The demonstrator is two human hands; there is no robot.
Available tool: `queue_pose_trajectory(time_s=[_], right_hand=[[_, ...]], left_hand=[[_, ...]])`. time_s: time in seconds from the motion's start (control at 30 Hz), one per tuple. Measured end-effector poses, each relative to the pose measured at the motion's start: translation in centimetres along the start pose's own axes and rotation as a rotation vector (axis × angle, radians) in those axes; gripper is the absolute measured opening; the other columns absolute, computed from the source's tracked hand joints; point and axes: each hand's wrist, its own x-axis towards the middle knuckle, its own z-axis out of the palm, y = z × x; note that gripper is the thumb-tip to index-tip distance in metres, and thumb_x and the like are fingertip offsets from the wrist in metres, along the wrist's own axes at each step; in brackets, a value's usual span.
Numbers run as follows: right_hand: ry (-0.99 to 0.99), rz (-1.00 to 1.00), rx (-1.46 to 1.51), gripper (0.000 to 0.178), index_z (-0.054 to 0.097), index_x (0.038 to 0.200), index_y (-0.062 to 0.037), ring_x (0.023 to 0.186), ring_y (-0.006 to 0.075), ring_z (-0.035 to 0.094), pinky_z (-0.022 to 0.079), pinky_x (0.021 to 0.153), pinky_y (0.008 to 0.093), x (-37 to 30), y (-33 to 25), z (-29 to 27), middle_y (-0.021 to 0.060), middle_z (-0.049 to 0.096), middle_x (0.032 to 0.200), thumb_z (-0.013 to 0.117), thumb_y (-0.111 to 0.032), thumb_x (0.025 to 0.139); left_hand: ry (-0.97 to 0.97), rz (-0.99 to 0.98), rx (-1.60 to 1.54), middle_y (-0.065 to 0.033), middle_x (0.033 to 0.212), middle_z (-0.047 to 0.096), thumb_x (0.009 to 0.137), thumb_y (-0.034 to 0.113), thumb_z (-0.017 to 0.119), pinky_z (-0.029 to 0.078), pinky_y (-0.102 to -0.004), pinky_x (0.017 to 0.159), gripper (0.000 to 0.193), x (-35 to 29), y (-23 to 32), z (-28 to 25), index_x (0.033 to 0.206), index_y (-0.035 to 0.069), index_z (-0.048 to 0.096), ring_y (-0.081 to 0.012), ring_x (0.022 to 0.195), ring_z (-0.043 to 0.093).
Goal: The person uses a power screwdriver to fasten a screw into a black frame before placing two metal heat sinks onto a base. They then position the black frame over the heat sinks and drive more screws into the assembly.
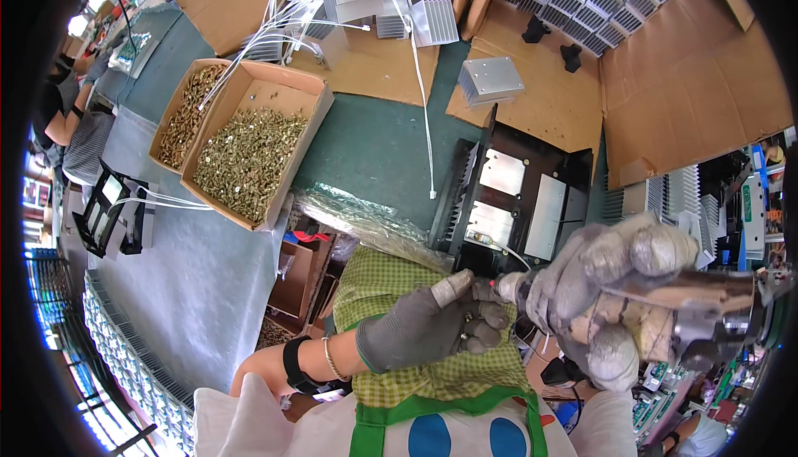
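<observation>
My right hand (594, 291), in a grey-white glove, is wrapped round a power screwdriver (694, 312) with a tape-covered body. The driver's nose points left toward my left hand (436, 320). That hand wears a grey glove, palm up, with its fingers curled and the thumb and fingertips close to the driver tip. Small shiny screws (465, 336) show among its fingers; how many is hidden. Just beyond both hands lies a black housing (532, 166) with silver plates (503, 172) and a finned side. A white cable (505, 247) runs from it toward my right hand.
Two cardboard boxes of screws (249, 158) stand left of centre. Finned heat sinks (434, 22) and white cables are piled at the back. A single heat sink (492, 80) rests on cardboard. A larger carton (698, 83) holds more. Another person (71, 120) sits far left.
</observation>
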Motion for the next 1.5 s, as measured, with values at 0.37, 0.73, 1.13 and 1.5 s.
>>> queue_pose_trajectory(time_s=[0.37, 0.73, 1.13, 1.5], right_hand=[[-0.125, -0.023, 0.170, 0.064, 0.037, 0.134, -0.0112, 0.079, 0.0223, 0.061, 0.055, 0.069, 0.0428, 0.5, -0.1, -1.6, 0.0101, 0.053, 0.116, 0.069, -0.004, 0.078], [-0.027, -0.025, 0.166, 0.064, 0.036, 0.131, -0.0108, 0.077, 0.0214, 0.060, 0.056, 0.065, 0.0416, -0.8, 0.1, -1.0, 0.0092, 0.052, 0.112, 0.070, -0.005, 0.077], [-0.010, -0.096, 0.089, 0.064, 0.036, 0.128, -0.0103, 0.074, 0.0204, 0.059, 0.056, 0.061, 0.0402, -2.7, -2.1, -1.6, 0.0082, 0.051, 0.107, 0.071, -0.006, 0.075], [0.027, -0.098, 0.052, 0.063, 0.035, 0.125, -0.0099, 0.072, 0.0195, 0.058, 0.056, 0.057, 0.0390, -3.0, -2.3, -1.9, 0.0074, 0.050, 0.103, 0.073, -0.007, 0.074]], left_hand=[[0.047, 0.018, 0.072, -0.0033, 0.096, 0.056, 0.094, 0.045, 0.044, 0.040, -0.0291, 0.073, 0.043, -0.2, -0.1, -1.2, 0.114, 0.008, 0.052, -0.0132, 0.082, 0.050], [0.069, 0.042, 0.073, -0.0010, 0.076, 0.050, 0.091, 0.040, 0.053, 0.033, -0.0238, 0.053, 0.031, 0.1, -0.2, -0.2, 0.090, 0.009, 0.051, -0.0105, 0.061, 0.041], [-0.035, -0.002, 0.060, -0.0032, 0.073, 0.048, 0.091, 0.031, 0.055, 0.032, -0.0245, 0.054, 0.028, -0.1, -0.1, -0.9, 0.099, 0.005, 0.049, -0.0119, 0.058, 0.040], [-0.010, 0.007, 0.201, -0.0030, 0.073, 0.047, 0.090, 0.038, 0.054, 0.033, -0.0250, 0.055, 0.035, 0.1, -0.2, -0.5, 0.099, 0.004, 0.050, -0.0122, 0.059, 0.041]])
